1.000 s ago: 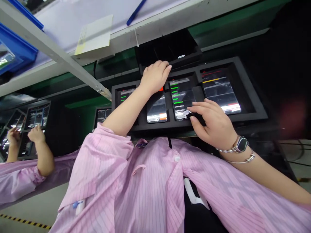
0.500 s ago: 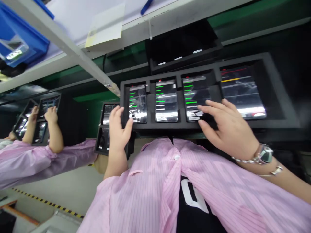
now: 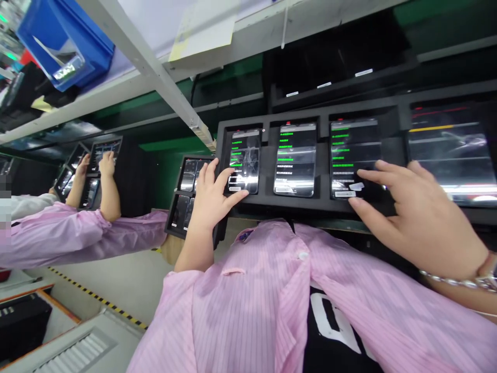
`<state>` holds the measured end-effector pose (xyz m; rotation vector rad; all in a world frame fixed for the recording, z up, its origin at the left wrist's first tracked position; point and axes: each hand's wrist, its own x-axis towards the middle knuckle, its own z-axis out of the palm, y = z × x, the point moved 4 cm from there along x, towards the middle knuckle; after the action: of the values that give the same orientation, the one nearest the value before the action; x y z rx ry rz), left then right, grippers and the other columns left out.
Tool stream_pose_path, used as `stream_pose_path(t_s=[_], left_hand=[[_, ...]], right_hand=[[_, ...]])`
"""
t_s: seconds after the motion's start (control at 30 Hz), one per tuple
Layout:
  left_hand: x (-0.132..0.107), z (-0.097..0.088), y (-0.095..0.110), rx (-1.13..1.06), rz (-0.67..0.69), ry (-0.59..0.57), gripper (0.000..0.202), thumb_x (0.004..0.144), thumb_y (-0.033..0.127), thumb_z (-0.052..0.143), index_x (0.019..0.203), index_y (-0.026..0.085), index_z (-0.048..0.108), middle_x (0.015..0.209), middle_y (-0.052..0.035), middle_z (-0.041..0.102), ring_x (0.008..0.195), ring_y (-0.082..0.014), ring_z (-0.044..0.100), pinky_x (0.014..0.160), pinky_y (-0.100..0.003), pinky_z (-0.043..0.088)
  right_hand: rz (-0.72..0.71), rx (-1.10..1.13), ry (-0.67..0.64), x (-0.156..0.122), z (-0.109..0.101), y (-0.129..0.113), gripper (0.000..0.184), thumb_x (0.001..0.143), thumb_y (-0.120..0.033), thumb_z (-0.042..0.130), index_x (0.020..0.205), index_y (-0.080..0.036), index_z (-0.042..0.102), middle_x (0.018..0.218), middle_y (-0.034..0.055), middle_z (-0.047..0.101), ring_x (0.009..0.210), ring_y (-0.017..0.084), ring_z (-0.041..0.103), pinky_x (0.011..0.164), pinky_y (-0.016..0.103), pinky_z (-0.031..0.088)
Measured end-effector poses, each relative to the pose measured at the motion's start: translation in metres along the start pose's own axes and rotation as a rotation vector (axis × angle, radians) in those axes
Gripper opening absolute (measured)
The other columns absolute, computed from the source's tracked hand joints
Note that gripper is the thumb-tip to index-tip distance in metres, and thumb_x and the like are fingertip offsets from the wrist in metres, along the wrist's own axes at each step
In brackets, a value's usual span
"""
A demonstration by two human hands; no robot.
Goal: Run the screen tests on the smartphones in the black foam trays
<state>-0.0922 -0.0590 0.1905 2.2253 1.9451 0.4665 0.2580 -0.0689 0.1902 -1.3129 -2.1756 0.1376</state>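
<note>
Several smartphones with lit screens lie in the slots of a black foam tray in front of me. My left hand is open at the tray's left end, fingers spread, with its fingertips at the lower left of the leftmost phone. The second phone shows green and white lines of text. Over the lower part of the third phone, my right hand is open, thumb and index finger apart near a small pale patch on its screen. A larger screen with an orange line is partly behind that hand.
A smaller tray of phones stands left of mine. Farther left, a co-worker's hands are over another phone tray. A slanting metal post and a blue bin are above left. Dark trays sit behind.
The view has shifted, so most things appear farther right. My left hand has moved onto the edge of the leftmost phone with fingers spread wider. The right hand stays by the third phone.
</note>
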Motion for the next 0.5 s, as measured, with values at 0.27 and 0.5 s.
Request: stream_pose_path(t_s=[0.27, 0.5], left_hand=[[0.031, 0.026, 0.081, 0.086, 0.305, -0.114, 0.082, 0.081, 0.086, 0.064, 0.143, 0.032, 0.064, 0.172, -0.0101, 0.035, 0.163, -0.044, 0.018, 0.131, -0.069, 0.014], [0.028, -0.009, 0.038, -0.037, 0.221, 0.092, 0.088, 0.092, 0.084, 0.05, 0.156, 0.023, 0.051, 0.171, -0.0184, 0.034, 0.162, -0.0417, 0.025, 0.132, -0.064, 0.023]], right_hand=[[0.091, -0.013, 0.213, -0.017, -0.028, 0.021, 0.056, 0.101, -0.053, 0.058, 0.137, -0.012, 0.067, 0.122, 0.0222, 0.074, 0.124, 0.04, 0.07, 0.117, 0.058, 0.049], [0.39, -0.208, 0.316, -0.053, -0.054, 0.084, 0.075, 0.09, -0.067, 0.064, 0.145, -0.016, 0.062, 0.13, 0.0229, 0.07, 0.128, 0.043, 0.065, 0.109, 0.062, 0.053]])
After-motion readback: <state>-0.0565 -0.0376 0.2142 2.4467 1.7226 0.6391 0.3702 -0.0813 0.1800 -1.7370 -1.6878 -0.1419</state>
